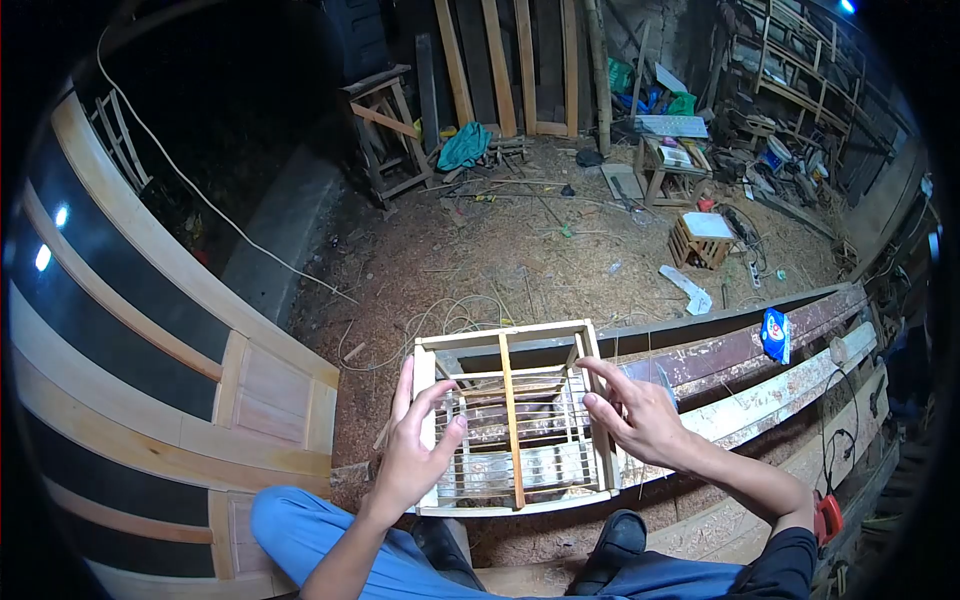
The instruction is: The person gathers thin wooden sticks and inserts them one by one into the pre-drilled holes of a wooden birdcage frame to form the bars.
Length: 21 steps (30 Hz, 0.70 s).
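Observation:
A rectangular wooden frame with thin rods strung across it and one lengthwise middle slat stands in front of my body, over the bench planks. At its left side, my left hand has its thumb and fingers spread, with the fingertips by the left rail and the rods. My right hand is at the upper right corner, fingers apart, with the index finger over the right rail and the thumb near it. Neither hand is wrapped round the frame.
White-painted planks extend right, with a blue packet on the darker beam. A panelled wooden door leans at left. A slatted crate and small table stand behind on the littered ground. A red-handled tool lies right.

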### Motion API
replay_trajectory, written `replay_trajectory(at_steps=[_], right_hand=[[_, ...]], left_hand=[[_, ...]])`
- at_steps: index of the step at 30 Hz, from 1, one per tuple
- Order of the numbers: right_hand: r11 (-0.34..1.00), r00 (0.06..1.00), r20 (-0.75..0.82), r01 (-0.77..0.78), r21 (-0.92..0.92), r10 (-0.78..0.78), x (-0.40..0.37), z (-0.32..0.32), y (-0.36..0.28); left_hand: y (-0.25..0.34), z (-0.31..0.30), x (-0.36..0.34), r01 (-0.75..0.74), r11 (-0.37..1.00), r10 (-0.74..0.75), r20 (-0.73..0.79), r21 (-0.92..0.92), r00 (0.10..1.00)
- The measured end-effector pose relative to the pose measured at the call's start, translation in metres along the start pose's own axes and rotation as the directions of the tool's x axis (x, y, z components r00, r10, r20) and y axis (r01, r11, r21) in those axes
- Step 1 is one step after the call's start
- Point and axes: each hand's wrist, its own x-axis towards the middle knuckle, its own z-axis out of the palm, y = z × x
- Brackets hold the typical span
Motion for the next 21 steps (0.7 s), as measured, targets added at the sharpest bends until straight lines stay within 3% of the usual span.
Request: replay_trajectory(at_steps=[8, 10, 12, 14, 18, 21], right_hand=[[0.998, 0.998, 0.002, 0.059, -0.025, -0.059, -0.005, -0.001, 0.01], [0.997, 0.997, -0.015, 0.081, 0.01, -0.081, -0.008, -0.001, 0.015], [0.993, 0.997, -0.041, 0.074, 0.093, -0.071, -0.012, -0.004, 0.018], [0.992, 0.994, -0.076, 0.081, 0.097, -0.073, -0.016, -0.007, 0.022], [0.986, 0.989, -0.143, 0.044, 0.159, -0.021, -0.027, -0.016, 0.034], [0.987, 0.982, -0.189, 0.06, 0.15, -0.031, -0.037, -0.018, 0.053]], left_hand=[[0.007, 0.0, 0.002, 0.033, 0.999, -0.034, -0.006, -0.033, 0.999], [0.005, 0.002, 0.003, -0.012, 0.995, 0.018, -0.054, 0.099, 0.998], [0.014, 0.004, 0.004, -0.001, 0.996, 0.006, -0.053, 0.093, 0.999], [0.038, 0.0, 0.006, -0.179, 0.873, 0.223, -0.044, 0.455, 0.974], [0.066, 0.015, 0.009, -0.319, 0.861, 0.323, 0.057, 0.396, 0.945], [0.084, 0.034, 0.012, -0.315, 0.905, 0.277, 0.164, 0.285, 0.947]])
